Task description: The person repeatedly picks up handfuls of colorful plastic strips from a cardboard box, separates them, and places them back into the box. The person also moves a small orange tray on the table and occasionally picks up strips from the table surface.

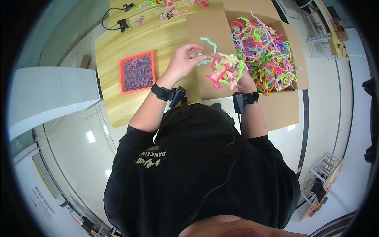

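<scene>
A bundle of bendy strands (227, 71) in pink, green and pale yellow, like pipe cleaners, is held in my right hand (245, 82). Its fingers are closed behind the bundle and partly hidden by it. My left hand (183, 61) is just left of the bundle, with thumb and fingertips pinched on a teal strand (202, 59). A wavy teal length rises above the fingertips. Both hands are over the near left flap of a cardboard box (282, 29), which is heaped with similar strands (264, 55) in many colours.
An orange-red tray (121, 75) of dark speckled material lies on the wooden table (169, 37), left of my left hand. Loose strands (173, 15) and black clamps on a cable (123, 25) are at the far side. A white surface (55, 94) stands at left.
</scene>
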